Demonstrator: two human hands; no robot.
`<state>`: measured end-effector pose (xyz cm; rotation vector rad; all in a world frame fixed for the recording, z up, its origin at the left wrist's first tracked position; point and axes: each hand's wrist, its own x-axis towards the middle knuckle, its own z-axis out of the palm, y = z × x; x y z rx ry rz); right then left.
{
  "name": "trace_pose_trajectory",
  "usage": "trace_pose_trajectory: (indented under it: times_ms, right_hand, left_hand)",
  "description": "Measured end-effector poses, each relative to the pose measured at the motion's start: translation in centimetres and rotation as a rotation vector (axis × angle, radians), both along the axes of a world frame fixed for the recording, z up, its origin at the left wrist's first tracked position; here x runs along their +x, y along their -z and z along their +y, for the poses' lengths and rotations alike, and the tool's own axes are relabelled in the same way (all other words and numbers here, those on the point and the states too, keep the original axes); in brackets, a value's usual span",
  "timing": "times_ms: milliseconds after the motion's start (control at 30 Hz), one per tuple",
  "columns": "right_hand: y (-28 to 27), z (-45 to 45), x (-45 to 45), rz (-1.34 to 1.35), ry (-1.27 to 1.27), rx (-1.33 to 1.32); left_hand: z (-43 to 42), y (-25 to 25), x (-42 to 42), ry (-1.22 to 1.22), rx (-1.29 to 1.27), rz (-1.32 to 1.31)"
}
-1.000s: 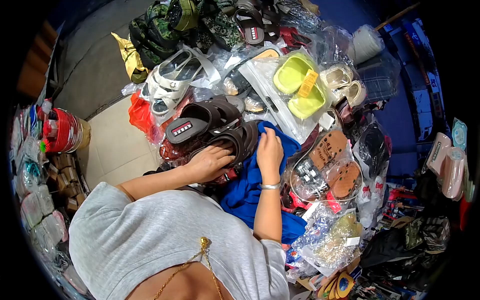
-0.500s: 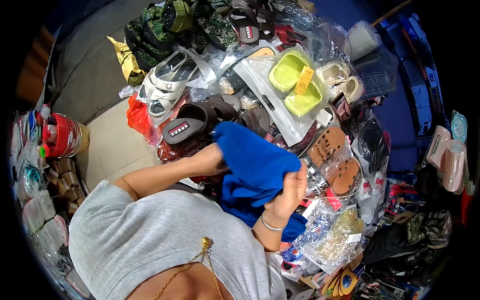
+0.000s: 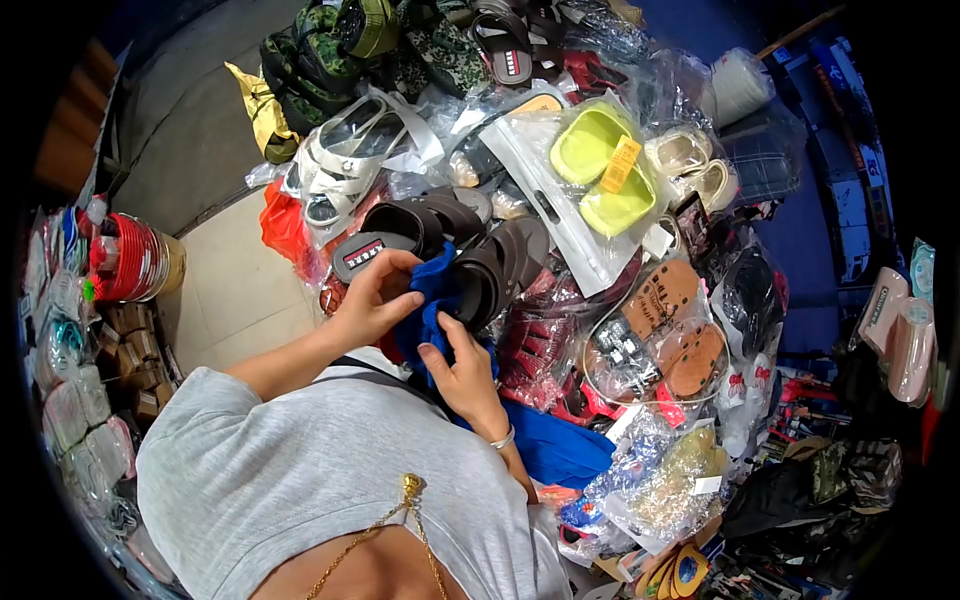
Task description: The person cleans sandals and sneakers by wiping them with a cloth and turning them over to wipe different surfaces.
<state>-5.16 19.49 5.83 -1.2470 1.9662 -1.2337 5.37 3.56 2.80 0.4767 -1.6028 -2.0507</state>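
A bunched part of the blue cloth is between my hands, beside the dark brown slide sandals. Fingers and thumb of my left hand close on its upper left part. Lower down, my right hand, with a silver bangle at the wrist, pinches the cloth from the right. More blue cloth spreads out below the right wrist. One sandal with a red label lies just above my left hand.
Bagged lime-green clogs, white sandals and brown slippers surround the pile. A red stack of baskets stands at the left, near wrapped goods. Dark bags lie at the lower right.
The cloth, first lying by the sandals, was lifted and spread between both hands, then gathered into a bunch. My right hand moved left and down, close to my left hand.
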Motion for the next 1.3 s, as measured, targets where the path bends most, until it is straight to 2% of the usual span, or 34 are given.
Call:
trace_pose_trajectory:
  times_ms: [33, 100, 133, 167, 233, 300, 367, 433, 500, 567, 600, 633, 700, 767, 833, 967, 1033, 1067, 1167, 1200, 1233, 1300]
  right_hand:
    - [0.6, 0.1, -0.3, -0.001, -0.001, -0.003]
    - [1.1, 0.5, -1.4, 0.058, 0.329, -0.184]
    - [1.2, 0.5, -2.4, 0.149, 0.413, -0.181]
    - [1.3, 0.3, -3.6, 0.243, 0.498, -0.178]
    - [2.7, 0.0, -5.9, 0.190, 0.536, -0.229]
    - [3.5, -0.6, -8.2, 0.126, 0.507, -0.199]
    - [4.1, -1.9, -10.2, 0.071, 0.473, -0.166]
    - [5.8, -2.9, -11.4, 0.044, 0.456, -0.182]
    - [7.2, -3.6, -12.0, 0.094, 0.380, -0.044]
    - [6.8, -3.8, -11.5, 0.114, 0.390, -0.072]
    - [6.5, -3.6, -11.5, 0.049, 0.383, -0.096]
    - [6.4, -3.3, -11.6, -0.015, 0.381, -0.120]
    - [6.4, -3.1, -11.7, -0.045, 0.367, -0.119]
    - [6.0, -3.3, -11.2, 0.009, 0.388, -0.111]
    - [6.8, -3.5, -11.2, 0.019, 0.396, -0.127]
    - [7.2, -3.4, -11.5, 0.084, 0.433, -0.103]
    - [7.4, -3.3, -11.8, 0.127, 0.398, -0.127]
    - [7.4, -3.4, -11.7, 0.137, 0.417, -0.142]
    - [7.4, -3.6, -11.5, 0.146, 0.437, -0.133]
    - [7.5, -3.8, -11.3, 0.146, 0.443, -0.146]
    - [7.8, -4.0, -11.2, 0.140, 0.442, -0.145]
    - [8.1, -4.4, -11.0, 0.173, 0.444, -0.159]
  left_hand:
    - [0.4, 0.2, 0.1, -0.001, -0.003, -0.001]
    - [1.4, -0.2, 0.2, -0.054, -0.478, 0.040]
    - [1.5, -0.7, 0.6, 0.002, -0.751, -0.027]
    - [2.0, -0.5, 1.1, 0.111, -0.835, -0.080]
    - [3.0, -0.6, 0.8, 0.262, -1.006, -0.022]
    - [3.5, 0.5, 0.4, 0.436, -1.046, -0.120]
    - [3.4, 0.7, -0.9, 0.411, -1.201, -0.187]
    - [3.3, 0.6, -3.0, 0.366, -1.226, -0.213]
    - [3.0, 0.2, -5.4, 0.310, -1.250, -0.243]
    - [2.8, 0.0, -7.1, 0.517, -1.051, -0.476]
    - [3.2, 0.5, -7.6, 0.355, -1.114, -0.363]
    - [3.1, 0.9, -8.0, 0.355, -1.109, -0.363]
    - [2.4, 0.8, -9.4, 0.491, -1.008, -0.521]
    - [2.6, 0.4, -9.9, 0.567, -1.024, -0.589]
    - [3.0, 1.9, -9.8, 0.423, -1.120, -0.467]
    - [2.5, 2.6, -8.6, 0.520, -1.303, -0.387]
    - [2.2, 1.4, -6.9, 0.397, -1.510, -0.191]
    - [2.2, 0.7, -5.9, 0.510, -1.496, -0.300]
    - [1.1, -0.2, -2.6, 0.603, -1.448, -0.342]
    - [0.9, -0.1, -1.9, 0.527, -1.438, -0.257]
    - [1.2, -0.1, -1.6, 0.529, -1.437, -0.263]
    - [2.3, -0.5, -1.5, 0.377, -1.553, -0.279]
